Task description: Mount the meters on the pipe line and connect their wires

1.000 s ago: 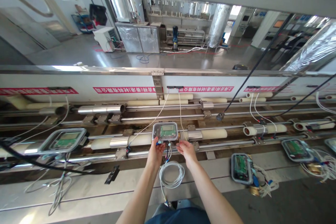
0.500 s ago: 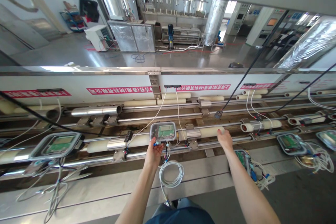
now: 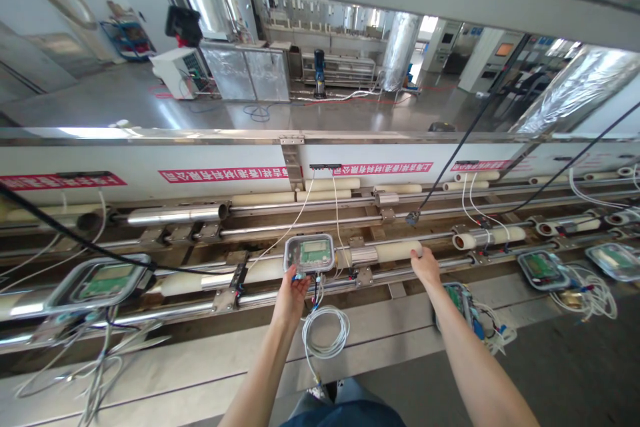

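My left hand (image 3: 293, 290) is closed at the lower left corner of a clear-lidded box with a circuit board (image 3: 315, 252), thumb on its near edge. Under the box hangs a coil of white cable (image 3: 326, 332). Farther right, my right hand (image 3: 425, 267) closes around the end of a cream-coloured tube (image 3: 395, 252). That tube lies along the metal rails and passes through a silver sleeve (image 3: 364, 254). Its far end, behind the box, is partly hidden.
More circuit-board boxes sit along the rails, one at left (image 3: 103, 280) and one by my right forearm (image 3: 455, 300). A black cable (image 3: 445, 160) slants down in front of the white panel (image 3: 240, 155). A steel ledge (image 3: 200, 355) runs along the near side.
The camera view has shifted slightly, so the surroundings sit a little farther left. Both hands keep their places on the box and the tube.
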Demonstrator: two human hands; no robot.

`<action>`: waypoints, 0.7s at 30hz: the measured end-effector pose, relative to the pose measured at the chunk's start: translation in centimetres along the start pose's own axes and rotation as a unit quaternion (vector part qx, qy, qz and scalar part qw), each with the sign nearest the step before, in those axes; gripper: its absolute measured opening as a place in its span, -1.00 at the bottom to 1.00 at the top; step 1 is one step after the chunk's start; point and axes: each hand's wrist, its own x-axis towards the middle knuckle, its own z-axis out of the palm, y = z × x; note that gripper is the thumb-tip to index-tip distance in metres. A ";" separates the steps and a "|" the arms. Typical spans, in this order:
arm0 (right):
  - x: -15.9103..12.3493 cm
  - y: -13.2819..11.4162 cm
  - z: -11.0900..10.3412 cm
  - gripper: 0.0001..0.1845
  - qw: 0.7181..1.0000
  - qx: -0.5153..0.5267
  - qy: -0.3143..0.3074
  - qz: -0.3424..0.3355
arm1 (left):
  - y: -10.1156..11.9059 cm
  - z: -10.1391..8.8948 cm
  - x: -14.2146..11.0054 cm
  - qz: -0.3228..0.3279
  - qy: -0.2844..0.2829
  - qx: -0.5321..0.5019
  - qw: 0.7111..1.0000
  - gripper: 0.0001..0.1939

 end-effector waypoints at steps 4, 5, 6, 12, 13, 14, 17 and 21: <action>-0.3 -0.2 0.4 -0.48 1.000 -0.012 -0.003 -0.014 | 0.0 -0.3 0.2 0.002 -0.011 0.013 1.000 -0.90; -0.3 -0.2 0.4 -0.48 1.000 -0.015 -0.007 -0.018 | 0.1 -0.3 0.3 0.001 -0.015 0.023 1.000 -0.89; -0.3 -0.1 0.3 -0.47 1.000 -0.017 -0.013 -0.023 | 0.2 -0.4 0.4 -0.004 -0.020 0.036 0.999 -0.88; -0.3 3.7 -2.3 -0.52 0.997 -0.045 -0.045 -0.035 | 2.3 -2.8 -0.1 -0.015 -0.024 0.160 0.987 -0.72; -0.5 4.9 -3.1 -0.56 0.997 -0.056 -0.044 -0.023 | 2.6 -3.6 -0.5 0.010 -0.017 0.191 0.981 -0.68; -0.8 6.2 -4.0 -0.60 0.997 -0.067 -0.043 -0.007 | 2.7 -4.4 -0.9 0.033 -0.007 0.218 0.975 -0.63; -1.6 9.6 -5.9 -0.63 0.994 -0.090 -0.050 0.044 | 2.2 -6.5 -2.5 0.089 0.037 0.291 0.952 -0.55; -1.1 11.5 -6.9 -0.61 0.991 -0.080 -0.086 0.060 | -1.1 -6.3 -5.3 0.084 0.010 0.323 0.943 -0.53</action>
